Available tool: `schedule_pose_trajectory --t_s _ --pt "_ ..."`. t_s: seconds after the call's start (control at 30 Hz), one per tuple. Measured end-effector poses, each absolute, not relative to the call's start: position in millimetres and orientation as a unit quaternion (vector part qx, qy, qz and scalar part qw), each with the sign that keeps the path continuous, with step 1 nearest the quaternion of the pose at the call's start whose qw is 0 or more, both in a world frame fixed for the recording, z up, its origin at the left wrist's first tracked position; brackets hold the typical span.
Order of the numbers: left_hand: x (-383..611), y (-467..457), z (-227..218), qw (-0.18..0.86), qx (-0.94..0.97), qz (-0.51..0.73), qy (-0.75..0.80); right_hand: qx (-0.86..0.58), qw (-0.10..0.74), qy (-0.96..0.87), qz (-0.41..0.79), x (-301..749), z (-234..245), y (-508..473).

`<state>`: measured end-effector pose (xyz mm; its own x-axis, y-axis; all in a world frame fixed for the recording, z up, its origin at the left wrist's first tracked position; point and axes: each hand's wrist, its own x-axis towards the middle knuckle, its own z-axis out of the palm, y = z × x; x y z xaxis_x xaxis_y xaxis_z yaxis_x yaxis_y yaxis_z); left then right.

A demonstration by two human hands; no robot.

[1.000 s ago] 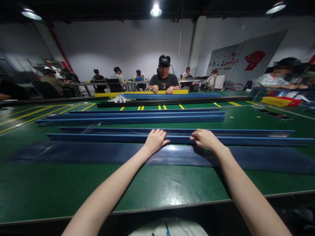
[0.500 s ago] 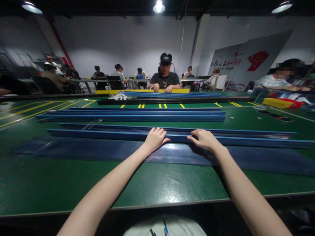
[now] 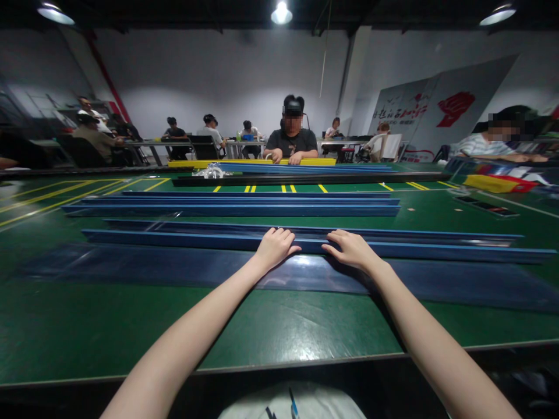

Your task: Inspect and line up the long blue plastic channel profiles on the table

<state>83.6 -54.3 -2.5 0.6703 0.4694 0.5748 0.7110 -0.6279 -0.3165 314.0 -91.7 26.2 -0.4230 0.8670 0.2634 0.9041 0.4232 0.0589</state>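
Note:
A long blue channel-like strip [image 3: 196,238] lies crosswise on the green table, its raised edges running left to right. My left hand [image 3: 276,247] is closed over its near edge, fingers on top and far side, thumb stretched along the front. To the right, my right hand [image 3: 348,247] grips the same edge in a like way, thumb pointing inward. The fingertips of both hands are partly hidden behind the edge. Under my wrists lies a wide, flat, shiny dark-blue sheet [image 3: 144,266], which looks like a clear film or plastic sleeve.
More blue strips [image 3: 244,209] lie beyond, then a black strip [image 3: 314,178] and crumpled clear plastic [image 3: 213,171]. A phone [image 3: 485,206] rests at right near a yellow-and-red packet [image 3: 491,183]. Across the table [image 3: 244,331] sits a co-worker [image 3: 292,139] handling a yellow strip.
My right hand has slid a little left along the blue strip, closer to my left hand. My left hand stays almost where it was.

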Motion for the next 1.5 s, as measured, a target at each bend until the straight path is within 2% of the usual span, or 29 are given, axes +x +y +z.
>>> schedule_pose_trajectory --t_s 1.5 --pt "83.9 -53.7 -2.9 0.227 -0.884 -0.207 -0.353 -0.529 0.104 -0.839 -0.075 316.2 24.2 -89.6"
